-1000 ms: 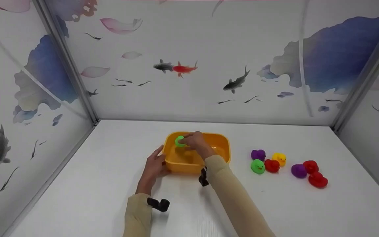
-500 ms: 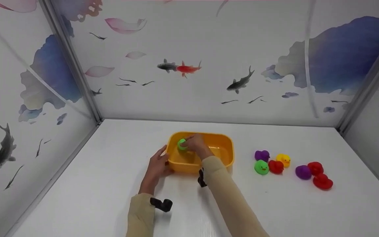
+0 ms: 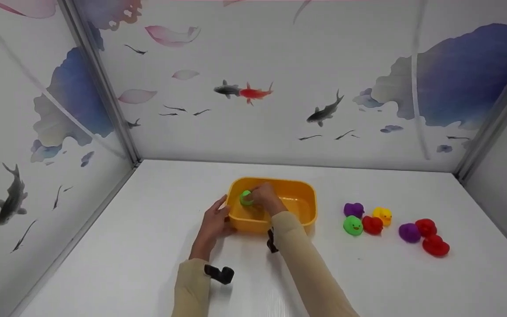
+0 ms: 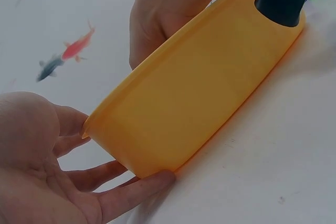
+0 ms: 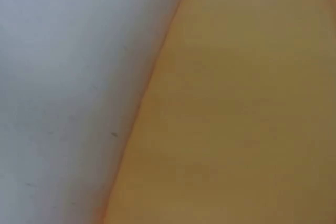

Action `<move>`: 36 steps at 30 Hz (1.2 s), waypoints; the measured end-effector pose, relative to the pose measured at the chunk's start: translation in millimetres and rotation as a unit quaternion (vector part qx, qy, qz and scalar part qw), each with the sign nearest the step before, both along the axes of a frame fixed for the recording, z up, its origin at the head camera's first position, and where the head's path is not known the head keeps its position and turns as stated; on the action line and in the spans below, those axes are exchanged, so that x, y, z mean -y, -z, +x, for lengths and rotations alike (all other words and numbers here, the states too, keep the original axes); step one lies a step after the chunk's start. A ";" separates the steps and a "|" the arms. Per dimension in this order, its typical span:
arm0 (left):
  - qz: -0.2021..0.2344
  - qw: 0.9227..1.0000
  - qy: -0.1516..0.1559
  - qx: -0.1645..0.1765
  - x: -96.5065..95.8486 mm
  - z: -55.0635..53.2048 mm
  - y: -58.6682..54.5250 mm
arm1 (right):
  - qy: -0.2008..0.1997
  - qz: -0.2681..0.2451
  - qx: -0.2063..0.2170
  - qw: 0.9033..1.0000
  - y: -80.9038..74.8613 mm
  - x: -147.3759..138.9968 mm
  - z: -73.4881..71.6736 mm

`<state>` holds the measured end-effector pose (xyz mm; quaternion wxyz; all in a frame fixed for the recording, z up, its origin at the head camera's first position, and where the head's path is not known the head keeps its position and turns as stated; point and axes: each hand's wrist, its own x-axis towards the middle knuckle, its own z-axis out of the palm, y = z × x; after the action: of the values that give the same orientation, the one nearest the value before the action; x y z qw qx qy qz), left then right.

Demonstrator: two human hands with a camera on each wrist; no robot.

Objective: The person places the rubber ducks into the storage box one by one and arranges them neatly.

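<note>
Right hand [image 3: 266, 194]: reaching down into the orange basin [image 3: 295, 180], fingers curled in and pinching a green toy [image 3: 245, 197] near the basin's left end. Whether that toy touches the basin floor, I can't tell from where I stand. Right wrist view gives just basin wall and table.

Left hand [image 3: 215, 220]: fingers spread and loosely extended, resting against the basin's left end. By the left wrist view, some fingertips meet the rim while the thumb lies along the lower edge. Basin sits flat on the white table [image 3: 121, 246].

Both forearms in beige sleeves [image 3: 310, 264], each wrist with a black device [image 3: 219, 274].

Right of the basin, well apart from it, a close group of four ducks: purple duck [image 3: 353, 210] behind green duck [image 3: 353, 225], yellow duck [image 3: 383, 215] behind red duck [image 3: 372, 225].

Farther right, a group of three toys: one purple [image 3: 409, 232], two red [image 3: 436, 245].

Beyond the table, a pale back wall [image 3: 280, 141] printed with fish, petals and blue washes.
</note>
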<state>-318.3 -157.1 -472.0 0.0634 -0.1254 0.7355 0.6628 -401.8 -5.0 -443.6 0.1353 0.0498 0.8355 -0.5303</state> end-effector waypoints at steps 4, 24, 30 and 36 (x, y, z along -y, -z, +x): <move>0.005 1.000 0.003 -0.004 1.1 0.4 1.7 | -0.008 0.010 0.025 1.000 -4.8 -3.3 0.5; 0.000 1.000 -0.001 -0.010 0.8 0.7 3.4 | -0.114 0.013 -0.008 0.993 -54.1 -85.6 12.6; 0.000 1.000 0.004 -0.001 0.2 0.4 3.5 | -0.134 0.019 -0.036 0.990 -71.4 -114.7 31.4; 0.000 1.000 0.003 -0.006 1.4 1.1 1.9 | -0.137 0.054 -0.075 0.986 -81.7 -145.4 50.2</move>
<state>-317.1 -158.5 -473.8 0.0615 -0.1192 0.7364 0.6631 -351.6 140.4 -361.9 0.1406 -0.0977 0.8696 -0.4631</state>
